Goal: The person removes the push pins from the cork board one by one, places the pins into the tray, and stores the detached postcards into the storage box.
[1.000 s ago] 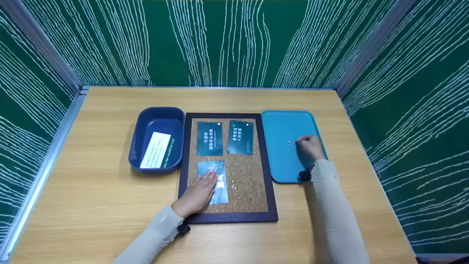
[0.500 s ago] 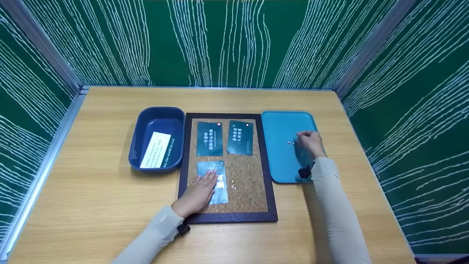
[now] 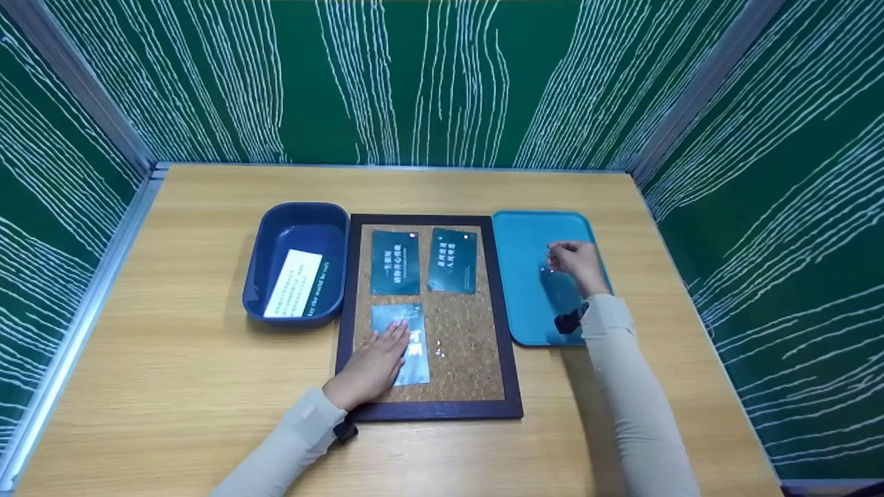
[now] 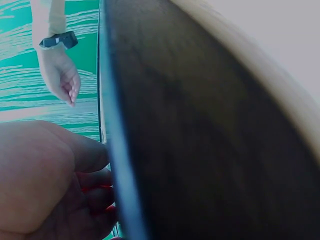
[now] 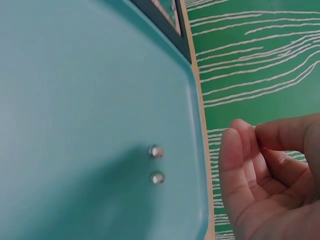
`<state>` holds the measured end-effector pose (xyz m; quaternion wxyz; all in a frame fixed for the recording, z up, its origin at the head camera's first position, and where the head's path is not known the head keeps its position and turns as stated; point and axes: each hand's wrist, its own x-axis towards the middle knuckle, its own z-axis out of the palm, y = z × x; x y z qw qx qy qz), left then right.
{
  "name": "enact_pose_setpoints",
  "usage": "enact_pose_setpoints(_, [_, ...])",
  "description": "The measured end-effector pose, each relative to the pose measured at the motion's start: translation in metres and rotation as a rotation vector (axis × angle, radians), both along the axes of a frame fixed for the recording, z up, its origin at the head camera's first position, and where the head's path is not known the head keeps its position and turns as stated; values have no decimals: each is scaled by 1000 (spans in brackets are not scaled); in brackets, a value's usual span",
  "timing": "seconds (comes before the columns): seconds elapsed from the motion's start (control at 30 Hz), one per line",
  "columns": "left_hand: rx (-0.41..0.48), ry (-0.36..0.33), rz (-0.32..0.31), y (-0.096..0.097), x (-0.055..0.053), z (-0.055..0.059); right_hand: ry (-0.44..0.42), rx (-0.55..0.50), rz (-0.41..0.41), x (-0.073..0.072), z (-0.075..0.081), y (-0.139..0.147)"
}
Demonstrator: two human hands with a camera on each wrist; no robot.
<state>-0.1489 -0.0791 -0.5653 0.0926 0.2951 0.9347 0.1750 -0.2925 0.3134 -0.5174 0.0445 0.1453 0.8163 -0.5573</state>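
Observation:
My left hand (image 3: 369, 362) rests with straight fingers on a pale blue card (image 3: 415, 369) at the lower left of a framed corkboard (image 3: 469, 359), pressing it and covering part of its print. In the left wrist view its thumb is by the dark frame (image 4: 200, 125). My right hand (image 3: 577, 262) is raised over the turquoise tray (image 3: 528, 235), thumb and fingertips drawn together in a pinch. I cannot tell whether something small sits between them. Two shiny metal pushpins (image 5: 156, 151) lie on the tray below.
Two dark green cards (image 3: 395, 266) with white writing are on the upper board, each with a small pin at its upper right corner. Small shiny pieces (image 3: 440, 350) sit on the cork. A blue bin (image 3: 262, 228) at the left holds printed cards (image 3: 295, 279).
My right hand has lifted from beside the pins on the tray and shifted slightly up and to the left. My left hand has stayed on the card.

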Motion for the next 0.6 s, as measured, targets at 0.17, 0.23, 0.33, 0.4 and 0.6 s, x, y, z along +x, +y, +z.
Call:
enact_pose_setpoints(0.17, [1,-2,2,0,0,0,-3,-51,22,1,2,-11])
enact_pose_setpoints(0.23, [5,-1,1,0,0,0,-18,-74,27,1,3,-15])
enact_pose_setpoints(0.33, [3,-2,3,0,0,0,-38,-90,47,3,5,-23])
enact_pose_setpoints(0.4, [-1,-2,2,0,0,-1,-51,-109,67,4,7,-28])
enact_pose_setpoints(0.6, [-6,0,3,0,0,-1,-83,-147,112,6,10,-45])
